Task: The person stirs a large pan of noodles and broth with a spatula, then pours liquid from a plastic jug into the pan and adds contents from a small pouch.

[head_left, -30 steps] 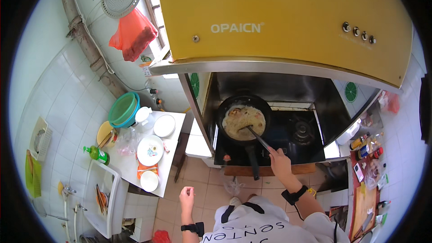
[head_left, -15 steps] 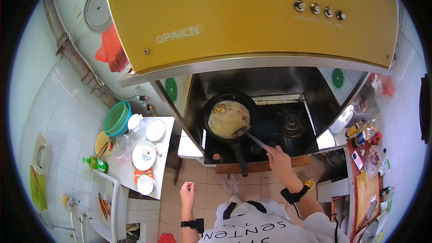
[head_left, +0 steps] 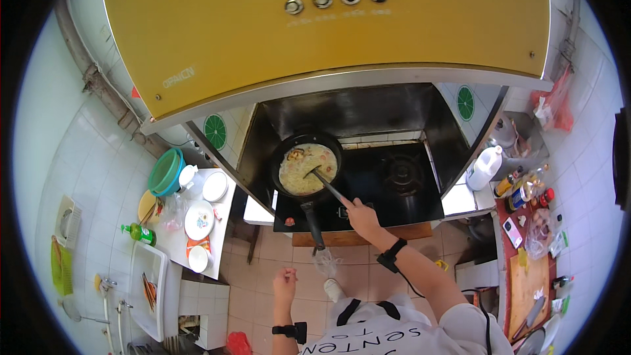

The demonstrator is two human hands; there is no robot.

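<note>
My right hand (head_left: 361, 218) grips the end of a long-handled cooking spatula (head_left: 332, 189). The tool slants up and left into a black pan (head_left: 306, 139), and its head is partly sunk in pale yellowish, soupy food (head_left: 299, 176) near the middle. Browned pieces (head_left: 295, 154) float toward the pan's far side. Toward me points the pan's black handle (head_left: 315, 227), which neither hand touches. Lower and to the left, my left hand (head_left: 284, 281) hangs in the air in a loose fist, with nothing visible in it.
A yellow range hood (head_left: 328, 39) overhangs the black stove (head_left: 368, 190). Left stands a white table (head_left: 217, 213) with plates and bowls, beside a white sink (head_left: 158, 260). On the right are a white jug (head_left: 485, 167), several bottles, and a cutting board (head_left: 526, 283) with a knife (head_left: 536, 309).
The spatula's head has moved from the pan's lower right side toward the middle of the food. My view has swung to the right. My left hand stays loosely curled.
</note>
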